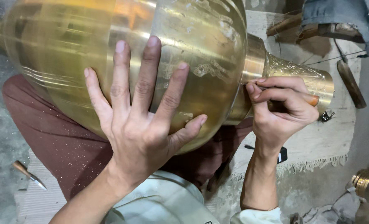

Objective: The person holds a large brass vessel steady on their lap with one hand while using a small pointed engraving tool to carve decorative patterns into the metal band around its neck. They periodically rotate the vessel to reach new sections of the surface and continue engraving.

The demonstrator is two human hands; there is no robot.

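A large shiny brass vessel (192, 37) lies on its side across my lap, its round belly filling the upper left and its engraved neck (313, 79) pointing right. My left hand (141, 116) is spread flat against the belly, fingers apart. My right hand (282, 110) is curled around a small tool with a wooden handle (313, 100), held against the vessel's neck where it meets the collar. The tool's tip is hidden behind my fingers.
A wooden-handled pointed tool (29, 175) lies on the floor at lower left. A pale fringed mat (317, 145) lies under the neck. Wooden tools (350, 83) and blue-grey cloth (342, 16) sit at top right. Another brass piece (365, 184) is at the right edge.
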